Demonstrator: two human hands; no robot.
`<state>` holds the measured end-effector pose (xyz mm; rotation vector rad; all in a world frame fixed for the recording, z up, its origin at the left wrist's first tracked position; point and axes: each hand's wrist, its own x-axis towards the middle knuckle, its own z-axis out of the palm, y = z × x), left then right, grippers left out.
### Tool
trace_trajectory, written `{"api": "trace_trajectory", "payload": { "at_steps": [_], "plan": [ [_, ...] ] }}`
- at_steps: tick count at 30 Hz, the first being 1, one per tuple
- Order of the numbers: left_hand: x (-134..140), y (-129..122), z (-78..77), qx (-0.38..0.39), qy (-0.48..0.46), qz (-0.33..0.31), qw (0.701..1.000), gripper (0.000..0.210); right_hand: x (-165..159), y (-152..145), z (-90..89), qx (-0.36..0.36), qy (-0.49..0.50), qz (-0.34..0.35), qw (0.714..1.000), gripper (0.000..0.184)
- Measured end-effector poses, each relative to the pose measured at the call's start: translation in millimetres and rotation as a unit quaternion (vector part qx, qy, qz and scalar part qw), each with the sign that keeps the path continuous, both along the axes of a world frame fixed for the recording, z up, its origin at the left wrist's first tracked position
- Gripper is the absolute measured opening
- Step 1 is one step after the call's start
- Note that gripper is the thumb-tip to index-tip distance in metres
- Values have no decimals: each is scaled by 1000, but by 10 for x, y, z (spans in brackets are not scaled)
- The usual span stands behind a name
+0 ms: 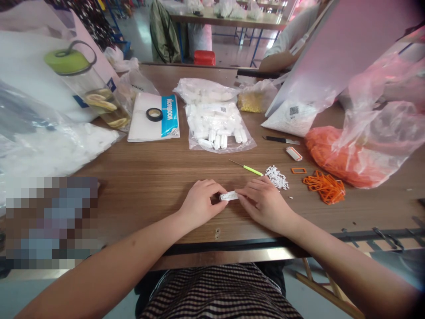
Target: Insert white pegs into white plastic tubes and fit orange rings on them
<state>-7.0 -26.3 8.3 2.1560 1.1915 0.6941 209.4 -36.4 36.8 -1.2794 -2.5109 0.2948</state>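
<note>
The person's bare left forearm (133, 248), marked with one small round spot (133, 243), narrows to an uncovered left hand (201, 201), and the bare right forearm (332, 248) likewise tapers to an uncovered right hand (267, 204). A cloth garment in small dark-and-pale checks (222, 292) covers the front, with plain black fabric (142, 297) at both sides.

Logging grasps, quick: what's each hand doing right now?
Left hand: closed, fingers holding one end of the small white piece.
Right hand: closed, fingers on the other end of that same piece.
</note>
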Motion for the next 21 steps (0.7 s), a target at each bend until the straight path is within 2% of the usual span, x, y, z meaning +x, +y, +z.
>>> {"api": "trace_trajectory", "payload": {
  "at_steps": [6, 12, 14, 16, 19, 21],
  "plan": [
    [-8, -1, -9, 0, -1, 0, 1000, 7, 50, -56, -27, 40, 0, -20, 999, 25],
    [-14, 2, -29, -2, 3, -6, 1000, 6, -22, -97, -58, 95, -94, 14, 991, 27],
    [-19, 1, -35, -2, 0, -6, 1000, 6, -55, -121, -45, 99, -112, 18, 989, 29],
    [-24, -1, -40, -2, -1, -5, 1000, 7, -38, -122, -17, 78, -86, 13, 993, 29],
    [-28, -4, -38, -4, -2, -3, 1000, 9, 178, -34, 35, 46, -5, -41, 998, 25],
    [-25, -5, -27, -6, -2, -3, 1000, 9, 455, 83, 62, 58, 12, -137, 989, 24]
  ]
}}
